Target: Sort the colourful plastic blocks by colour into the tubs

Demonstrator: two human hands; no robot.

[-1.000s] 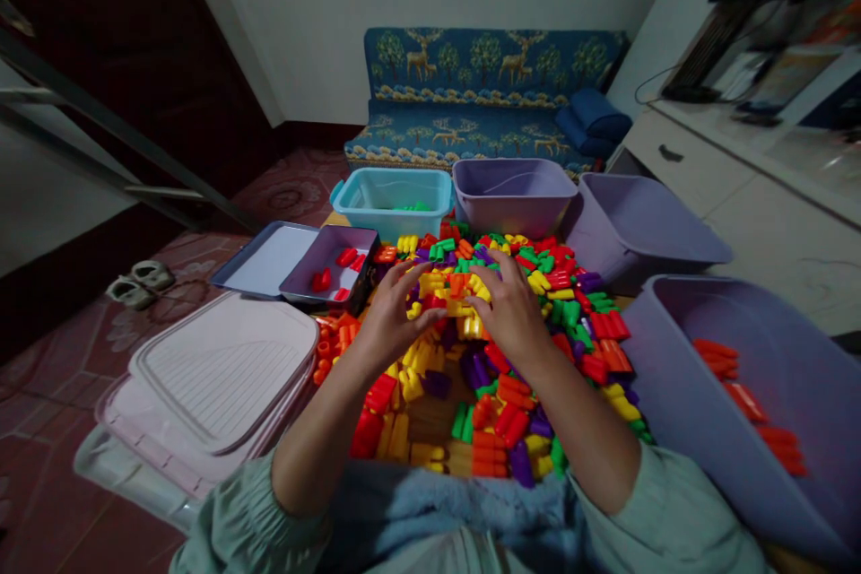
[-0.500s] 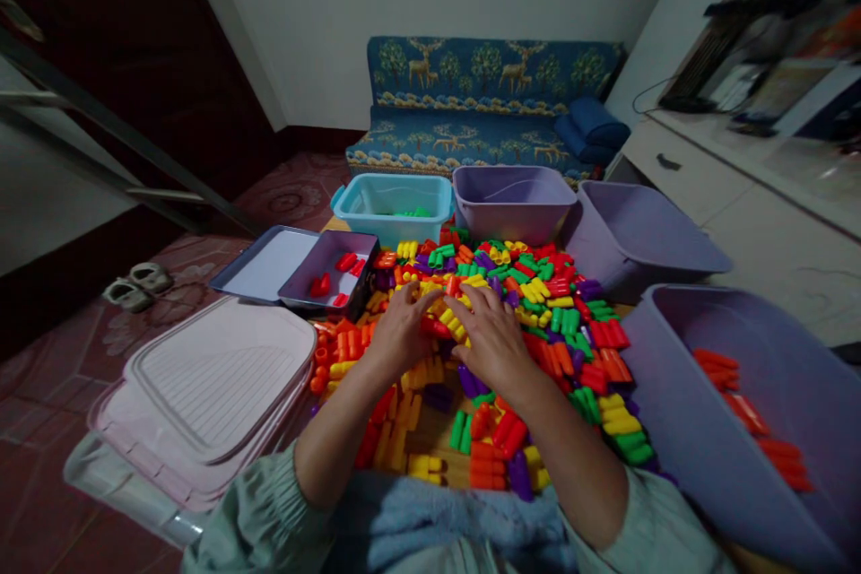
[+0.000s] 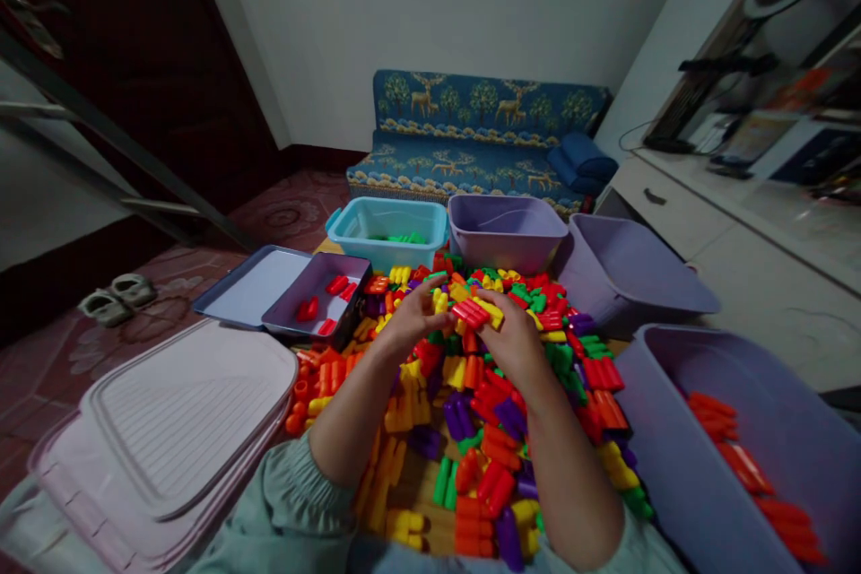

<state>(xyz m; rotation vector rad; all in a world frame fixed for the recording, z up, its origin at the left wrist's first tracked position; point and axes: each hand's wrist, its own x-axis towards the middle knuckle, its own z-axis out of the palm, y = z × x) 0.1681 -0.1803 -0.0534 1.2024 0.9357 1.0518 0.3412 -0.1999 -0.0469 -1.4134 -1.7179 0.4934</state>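
Observation:
A pile of plastic building blocks [image 3: 464, 417] in red, orange, yellow, green and purple covers the wooden table. Just above the pile, my right hand [image 3: 512, 336] grips a red block [image 3: 470, 314] together with a yellow block [image 3: 490, 313]. My left hand [image 3: 412, 320] is curved open on the other side, thumb and fingers apart. Its thumb tip comes close to the red block's left end; whether they touch is unclear. A yellow piece [image 3: 439, 300] shows between the left thumb and fingers, apparently not gripped.
Behind the pile stand a light blue bin [image 3: 387, 255] with green pieces and a purple bin [image 3: 506, 253]. Two more purple bins [image 3: 622, 287] line the right side, the nearer holding orange-red blocks. Left are a shallow case [image 3: 296, 323] with red blocks and stacked lids [image 3: 195, 413].
My hands have risen from the pile and moved apart slightly. The red and yellow blocks are now lifted in my right hand. The camera view has tilted up, so the scene sits lower.

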